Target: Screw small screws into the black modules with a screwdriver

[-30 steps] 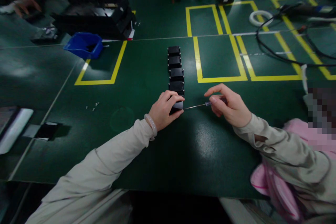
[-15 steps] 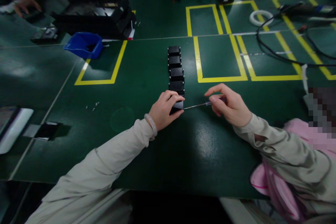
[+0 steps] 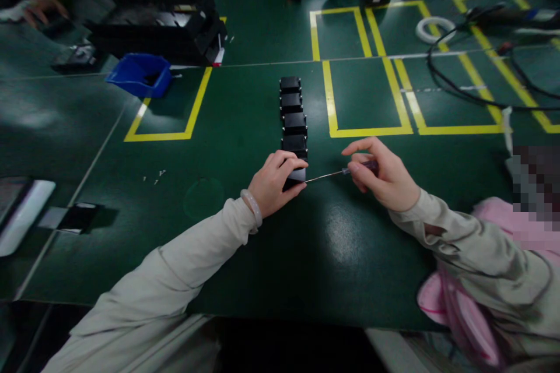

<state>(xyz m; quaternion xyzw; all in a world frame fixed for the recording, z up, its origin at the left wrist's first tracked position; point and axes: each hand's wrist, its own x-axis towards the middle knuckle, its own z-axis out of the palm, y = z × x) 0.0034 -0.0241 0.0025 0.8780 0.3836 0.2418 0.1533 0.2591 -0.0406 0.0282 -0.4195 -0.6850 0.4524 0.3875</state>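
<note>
My left hand is closed around a small black block at the near end of a row, its thumb and fingers pressing the sides. Between the thumb and forefinger of my right hand is the handle of a screwdriver. Its thin shaft points left, and the tip meets the right near corner of that block. Beyond my left hand, several similar black blocks run away from me in a line, with small shiny screw-like ends at their sides. What the tip touches is too small to make out.
Several tiny screws lie to the left. Farther off are a blue bin and a long black housing, with another person's hand beside it. A black cable and white ring lie right; pink cloth hangs near my right arm.
The fingers of my right hand have shifted slightly on the screwdriver handle. My left hand and the row of blocks stay in place.
</note>
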